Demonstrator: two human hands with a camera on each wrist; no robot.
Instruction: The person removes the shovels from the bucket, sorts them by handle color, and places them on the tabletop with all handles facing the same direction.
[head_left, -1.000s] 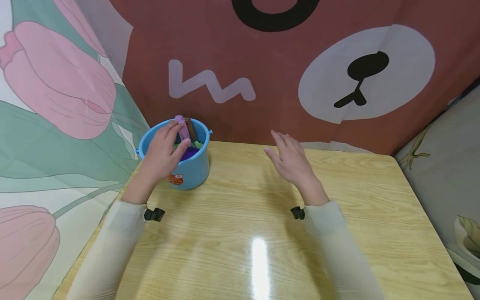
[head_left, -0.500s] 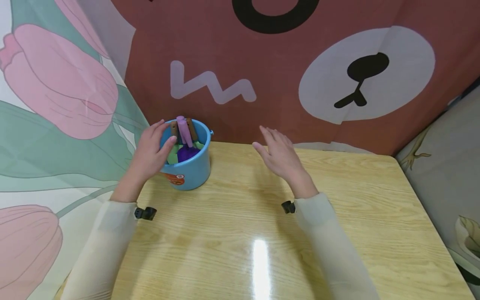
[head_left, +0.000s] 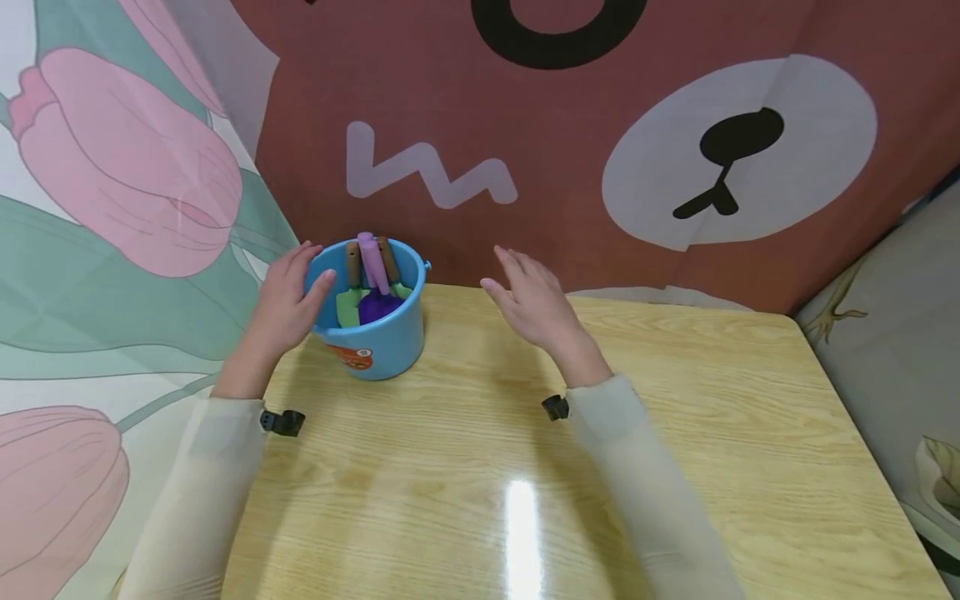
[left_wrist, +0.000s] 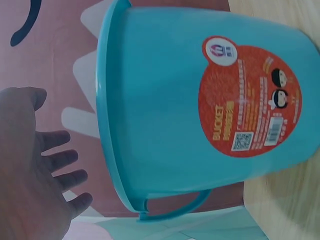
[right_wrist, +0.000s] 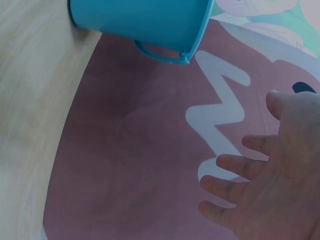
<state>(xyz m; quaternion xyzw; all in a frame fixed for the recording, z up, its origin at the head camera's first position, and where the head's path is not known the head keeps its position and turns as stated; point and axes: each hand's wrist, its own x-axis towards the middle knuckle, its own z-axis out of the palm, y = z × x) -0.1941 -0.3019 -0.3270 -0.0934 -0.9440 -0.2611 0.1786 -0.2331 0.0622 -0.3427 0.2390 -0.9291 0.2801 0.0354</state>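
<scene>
A blue toy bucket (head_left: 386, 346) stands upright at the back left, an orange-red label (left_wrist: 250, 100) on its side. Inside lean a purple shovel (head_left: 378, 304) with a pink-purple handle, and green tools (head_left: 349, 307) with brown handles. My left hand (head_left: 281, 300) is by the bucket's left rim, fingers spread and holding nothing; it overlaps the rim in the head view. In the left wrist view a gap shows between that hand and the rim. To the right of the bucket hovers my right hand (head_left: 534, 304), its fingers extended and nothing in them.
The bucket stands on a light wooden table (head_left: 420, 467), near its back edge. Behind rises a brown cloth backdrop (head_left: 555, 183) with a bear face. A tulip-patterned cloth (head_left: 142, 325) hangs along the left side, and a grey patterned one (head_left: 900, 333) along the right.
My left hand has moved left from over the bucket's opening to its left rim, uncovering the tools. My right hand has come left, closer to the bucket.
</scene>
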